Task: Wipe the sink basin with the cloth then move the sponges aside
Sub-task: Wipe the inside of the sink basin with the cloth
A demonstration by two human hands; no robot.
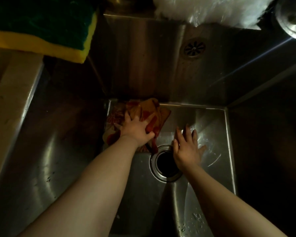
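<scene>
I look down into a deep steel sink basin point(212, 120). An orange and red patterned cloth point(149, 110) lies crumpled in the far left corner of the basin floor. My left hand point(135, 129) presses on it with the fingers spread and the thumb hooked around its near edge. My right hand point(186, 147) lies flat on the bare basin floor, fingers apart, just right of the round drain hole point(167, 164). A yellow sponge with a green scouring side point(41, 26) sits on the sink's rim at the upper left.
A round overflow grille point(193, 48) sits high on the back wall. A white fluffy thing point(212, 9) hangs over the back rim. A shiny metal fitting point(294, 19) is at the top right. Water drops dot the basin floor.
</scene>
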